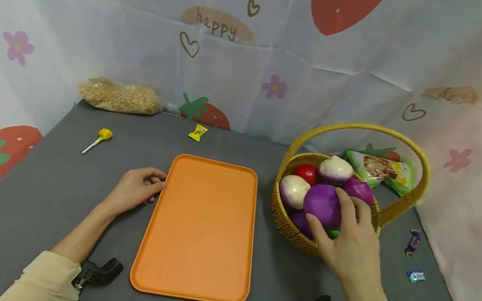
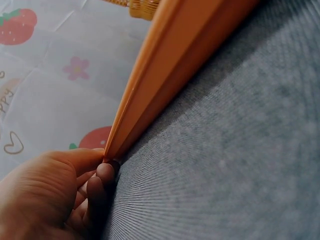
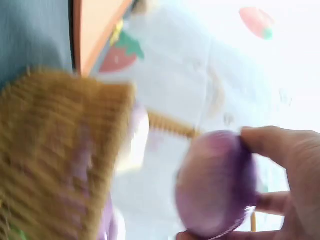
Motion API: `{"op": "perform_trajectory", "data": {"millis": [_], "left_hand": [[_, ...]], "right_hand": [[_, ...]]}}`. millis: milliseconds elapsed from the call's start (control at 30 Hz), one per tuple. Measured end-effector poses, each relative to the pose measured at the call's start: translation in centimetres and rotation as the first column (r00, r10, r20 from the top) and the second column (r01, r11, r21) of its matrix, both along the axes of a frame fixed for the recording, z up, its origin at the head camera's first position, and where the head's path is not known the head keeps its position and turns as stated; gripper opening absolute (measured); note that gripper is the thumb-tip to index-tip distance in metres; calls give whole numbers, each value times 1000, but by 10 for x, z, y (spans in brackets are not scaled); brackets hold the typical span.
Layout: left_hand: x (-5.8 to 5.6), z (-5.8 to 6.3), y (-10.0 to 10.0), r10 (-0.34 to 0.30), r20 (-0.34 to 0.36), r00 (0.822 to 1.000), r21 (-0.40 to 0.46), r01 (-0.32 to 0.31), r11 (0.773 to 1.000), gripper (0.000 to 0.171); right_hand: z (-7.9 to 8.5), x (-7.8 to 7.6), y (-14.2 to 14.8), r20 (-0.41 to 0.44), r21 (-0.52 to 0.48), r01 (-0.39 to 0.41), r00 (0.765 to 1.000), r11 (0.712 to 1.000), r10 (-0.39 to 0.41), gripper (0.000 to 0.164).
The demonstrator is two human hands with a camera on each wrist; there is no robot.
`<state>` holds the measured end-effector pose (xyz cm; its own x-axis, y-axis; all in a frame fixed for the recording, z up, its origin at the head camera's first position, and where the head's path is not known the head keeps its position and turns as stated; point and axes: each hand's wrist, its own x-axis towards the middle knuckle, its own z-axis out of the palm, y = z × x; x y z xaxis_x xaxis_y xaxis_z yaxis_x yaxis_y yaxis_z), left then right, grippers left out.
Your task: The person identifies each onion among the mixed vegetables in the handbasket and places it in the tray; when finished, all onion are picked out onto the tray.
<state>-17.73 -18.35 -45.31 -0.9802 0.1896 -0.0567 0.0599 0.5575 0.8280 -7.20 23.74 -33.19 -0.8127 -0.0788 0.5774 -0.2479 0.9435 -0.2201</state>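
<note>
My right hand [image 1: 352,245] grips a round purple onion [image 1: 322,206] over the wicker basket [image 1: 298,238]. In the right wrist view the onion [image 3: 215,185] is blurred, between thumb and fingers, beside the basket wall. Inside the basket are white-and-purple turnip-like vegetables [image 1: 336,170], another purple one [image 1: 358,190] and a red one [image 1: 306,173]; those deeper down are partly hidden. My left hand [image 1: 137,190] pinches the left rim of an orange tray [image 1: 199,229] between thumb and fingers. The left wrist view shows the thumb over the rim of the tray [image 2: 160,65] and curled fingers below.
A bag of grains [image 1: 120,97] lies at the back left, near a yellow lollipop [image 1: 104,134] and a yellow wrapped candy [image 1: 198,132]. Behind the basket lies a green snack packet [image 1: 375,169]. Purple [image 1: 413,243] and blue [image 1: 416,276] candies lie at the right.
</note>
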Motion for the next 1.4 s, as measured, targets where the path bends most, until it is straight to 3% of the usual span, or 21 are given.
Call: {"op": "perform_trajectory", "data": {"millis": [200, 367, 567, 767, 967, 1400], "left_hand": [[0, 1, -2, -7, 0, 1000, -4, 7, 1000, 31], [1, 1, 0, -18, 5, 1000, 7, 18, 1000, 31], [0, -2, 2, -17, -2, 1000, 14, 18, 1000, 30], [1, -2, 4, -13, -5, 1000, 17, 13, 1000, 30], [2, 0, 2, 0, -3, 1000, 17, 0, 1000, 32], [2, 1, 1, -2, -15, 1000, 7, 2, 1000, 33]], "right_hand": [[-16, -5, -30, -75, 51, -200, 976, 979, 203, 69], [-33, -2, -51, -47, 163, -297, 950, 941, 308, 68], [-55, 2, -69, 23, 302, -392, 914, 869, 405, 66], [-70, 13, -78, 144, 313, -467, 884, 827, 444, 68], [-75, 21, -82, 199, 317, -504, 863, 803, 464, 69], [-73, 23, -83, 247, 312, -511, 857, 801, 451, 68]]}}
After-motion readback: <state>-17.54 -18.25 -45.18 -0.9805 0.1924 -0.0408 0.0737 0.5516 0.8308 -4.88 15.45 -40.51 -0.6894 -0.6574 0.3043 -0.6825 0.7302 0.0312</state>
